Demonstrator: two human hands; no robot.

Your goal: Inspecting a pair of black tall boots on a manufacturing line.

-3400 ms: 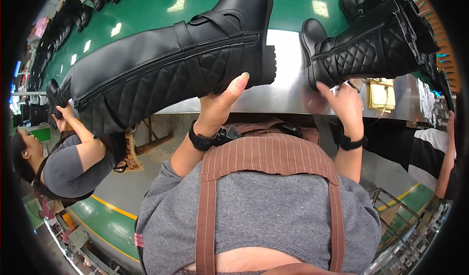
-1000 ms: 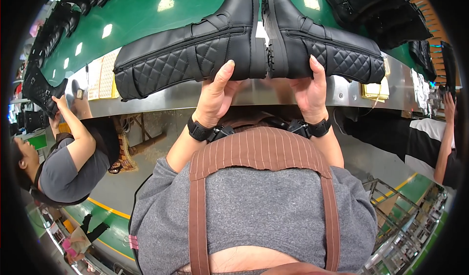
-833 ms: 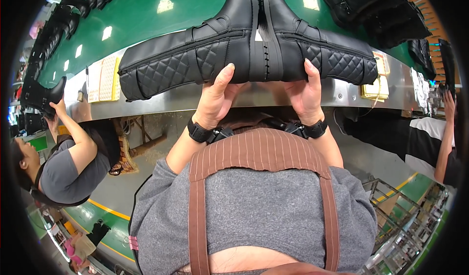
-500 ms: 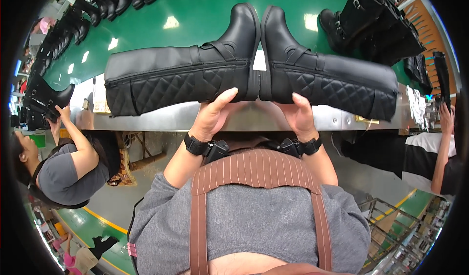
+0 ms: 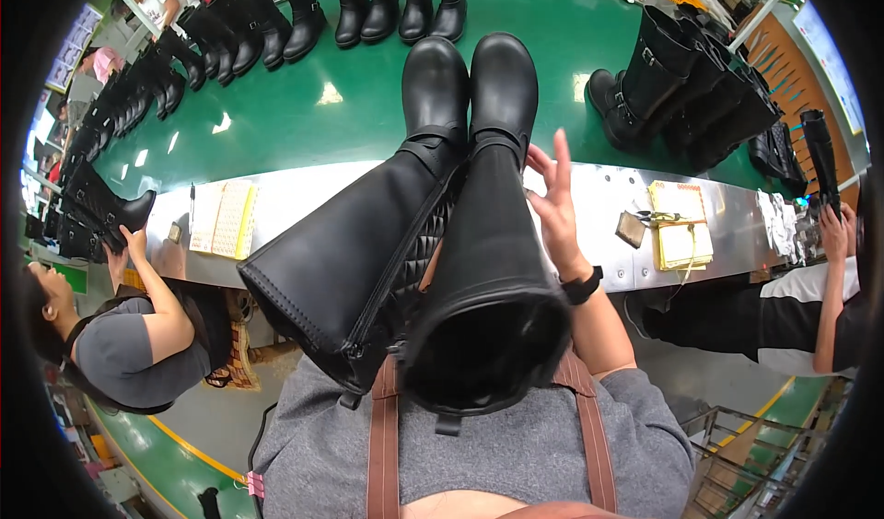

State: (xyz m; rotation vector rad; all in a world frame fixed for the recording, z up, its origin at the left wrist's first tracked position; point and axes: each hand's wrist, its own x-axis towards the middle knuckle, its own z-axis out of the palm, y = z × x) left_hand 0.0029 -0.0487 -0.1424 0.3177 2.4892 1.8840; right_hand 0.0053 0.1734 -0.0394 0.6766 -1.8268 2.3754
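Two tall black boots stand close together in front of me, toes pointing away and shaft openings toward my chest. The left boot (image 5: pixel 354 238) slants to the lower left, its zip and quilted panel facing inward. The right boot (image 5: pixel 493 215) points its dark, hollow top at me. Beside the right boot's ankle is my right hand (image 5: pixel 559 210), fingers apart, its fingertips near or touching the boot's side. My left hand is hidden behind the boot shafts; only a sliver of skin shows between them, so its grip cannot be seen.
A metal-edged green table (image 5: pixel 304 132) carries rows of black boots (image 5: pixel 244 40) at the far left and more boots (image 5: pixel 677 86) at the right. Notepads (image 5: pixel 224 220) and yellow paper pads (image 5: pixel 681 233) lie along the edge. Co-workers sit left (image 5: pixel 138 344) and right (image 5: pixel 783 307).
The boots have swung from lying sideways, sole to sole, to side by side with toes away from me. My right hand has opened beside the right boot; my left has gone behind them.
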